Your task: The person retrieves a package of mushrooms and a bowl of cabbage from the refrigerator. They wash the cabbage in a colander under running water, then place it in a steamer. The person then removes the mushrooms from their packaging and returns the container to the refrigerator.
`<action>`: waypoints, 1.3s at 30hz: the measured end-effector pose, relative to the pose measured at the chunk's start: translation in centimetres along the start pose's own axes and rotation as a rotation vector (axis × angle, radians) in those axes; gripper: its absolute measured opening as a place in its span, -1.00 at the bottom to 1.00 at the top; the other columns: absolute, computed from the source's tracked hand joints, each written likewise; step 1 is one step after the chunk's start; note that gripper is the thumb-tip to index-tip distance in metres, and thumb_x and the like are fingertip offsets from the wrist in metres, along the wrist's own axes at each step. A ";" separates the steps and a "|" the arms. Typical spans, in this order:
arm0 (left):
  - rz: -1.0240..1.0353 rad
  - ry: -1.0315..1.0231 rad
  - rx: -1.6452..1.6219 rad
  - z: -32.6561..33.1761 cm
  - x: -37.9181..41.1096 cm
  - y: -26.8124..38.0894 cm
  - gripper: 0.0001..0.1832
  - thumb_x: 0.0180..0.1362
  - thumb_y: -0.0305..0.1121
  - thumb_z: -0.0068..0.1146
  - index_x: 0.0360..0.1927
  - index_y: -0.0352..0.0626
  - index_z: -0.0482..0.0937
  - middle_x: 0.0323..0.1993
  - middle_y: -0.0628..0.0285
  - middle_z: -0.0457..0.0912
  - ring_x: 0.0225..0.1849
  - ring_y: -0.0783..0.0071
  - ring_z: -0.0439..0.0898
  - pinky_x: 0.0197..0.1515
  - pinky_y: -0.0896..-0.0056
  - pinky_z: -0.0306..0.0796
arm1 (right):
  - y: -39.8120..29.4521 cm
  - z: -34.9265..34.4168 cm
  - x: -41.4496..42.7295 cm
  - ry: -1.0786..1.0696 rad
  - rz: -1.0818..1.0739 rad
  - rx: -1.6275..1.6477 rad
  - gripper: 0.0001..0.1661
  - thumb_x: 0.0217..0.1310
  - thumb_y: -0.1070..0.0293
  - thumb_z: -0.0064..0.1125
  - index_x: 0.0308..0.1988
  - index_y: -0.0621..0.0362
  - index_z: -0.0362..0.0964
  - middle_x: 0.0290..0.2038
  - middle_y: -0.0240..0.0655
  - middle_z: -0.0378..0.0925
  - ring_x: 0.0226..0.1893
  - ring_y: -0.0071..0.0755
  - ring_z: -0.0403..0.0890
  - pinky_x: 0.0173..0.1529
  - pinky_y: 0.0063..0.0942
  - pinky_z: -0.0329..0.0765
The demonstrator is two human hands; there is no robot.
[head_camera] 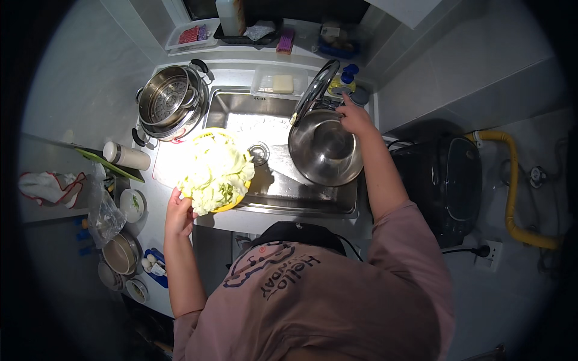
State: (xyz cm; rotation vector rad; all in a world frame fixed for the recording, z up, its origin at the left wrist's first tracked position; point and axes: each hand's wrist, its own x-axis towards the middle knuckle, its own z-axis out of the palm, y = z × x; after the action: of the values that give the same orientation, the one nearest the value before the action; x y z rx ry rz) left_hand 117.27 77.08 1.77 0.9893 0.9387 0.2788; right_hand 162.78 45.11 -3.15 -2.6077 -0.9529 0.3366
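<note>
My left hand (179,215) grips the near left rim of a yellow basket (247,188), heaped with pale green cabbage leaves (216,173). The basket is over the left part of the stainless steel sink (289,203), and bright light washes out its left side. My right hand (356,116) reaches past the chrome faucet (318,83), index finger stretched out at a grey faucet lever (341,91) and the other fingers partly curled. Below the faucet spout, a steel bowl (323,149) stands in the sink's right side. Little water can be made out in the bowl.
Steel steamer pots (169,97) stand left of the sink. Behind it are a clear tray (262,83) with a pale block and a dish soap bottle (336,85). A white bottle (126,155) and several bowls line the left counter. A black appliance (433,180) is at right.
</note>
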 end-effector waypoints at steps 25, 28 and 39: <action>0.034 0.058 -0.060 -0.8 -3.1 3.3 -0.45 0.10 -0.66 -0.12 0.23 -0.14 0.32 -0.19 0.24 0.65 -0.53 0.66 0.55 -0.67 0.67 0.28 | -7.3 19.8 -8.9 -0.016 0.619 1.496 -0.70 -0.04 0.63 0.01 -0.21 0.22 0.48 -0.44 -0.29 0.56 -0.58 -0.39 0.53 -0.58 -0.46 0.40; 0.032 0.053 -0.042 -1.1 -3.4 2.8 -0.45 0.10 -0.64 -0.10 0.23 -0.12 0.33 -0.27 0.26 0.66 -0.56 0.69 0.51 -0.66 0.67 0.30 | -6.1 18.5 -11.7 -0.023 0.648 1.316 -0.60 -0.07 0.64 0.00 -0.14 0.25 0.48 -0.39 -0.22 0.58 -0.48 -0.30 0.59 -0.50 -0.38 0.48; 0.032 0.092 -0.037 -0.4 -2.9 2.8 -0.42 0.06 -0.64 -0.08 0.22 -0.12 0.35 -0.32 0.31 0.64 -0.62 0.73 0.42 -0.67 0.68 0.26 | -6.9 15.1 -6.9 0.127 0.527 0.754 -0.76 -0.08 0.59 -0.01 -0.31 0.19 0.48 -0.37 -0.15 0.61 -0.61 -0.16 0.56 -0.61 -0.35 0.45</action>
State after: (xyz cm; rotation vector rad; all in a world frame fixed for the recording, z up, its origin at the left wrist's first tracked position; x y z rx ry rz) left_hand 115.77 77.16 5.53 0.9645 0.9986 0.3702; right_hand 148.61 49.04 -13.53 -2.0792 -0.0318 0.5264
